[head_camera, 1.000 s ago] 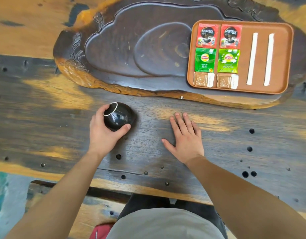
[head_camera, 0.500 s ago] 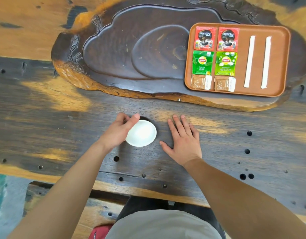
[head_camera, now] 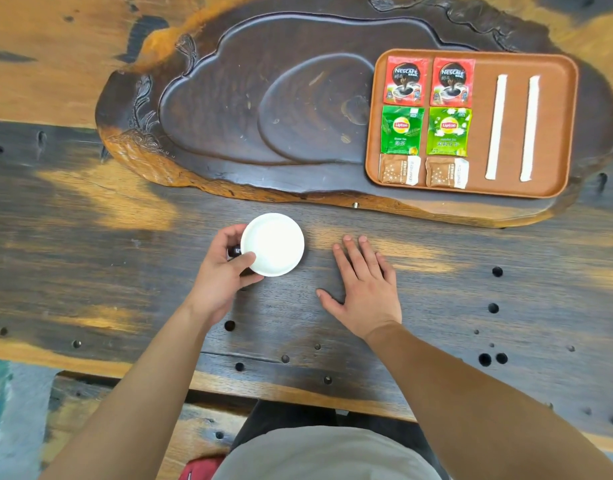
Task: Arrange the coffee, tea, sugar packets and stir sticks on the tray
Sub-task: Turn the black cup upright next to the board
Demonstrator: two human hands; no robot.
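An orange-brown tray [head_camera: 561, 133] lies at the upper right. On it sit two red coffee packets [head_camera: 429, 81] in a row, two green tea packets [head_camera: 425, 130] below them, and two brown sugar packets [head_camera: 423, 170] at its near edge. Two white stir sticks [head_camera: 513, 128] lie side by side to the right of the packets. My left hand [head_camera: 222, 275] grips a cup [head_camera: 272, 244], black outside and white inside, standing upright on the table. My right hand [head_camera: 362, 285] rests flat on the table, fingers apart, holding nothing.
The tray rests on a large carved dark wooden tea board [head_camera: 263, 109]. The wooden table [head_camera: 506, 306] has several small holes near its front edge. My lap and a red item [head_camera: 197, 471] show below the table edge.
My left hand turned the cup from lying tilted, dark side up, to upright with its white inside showing, and shifted it right toward my right hand. My right hand stayed flat.
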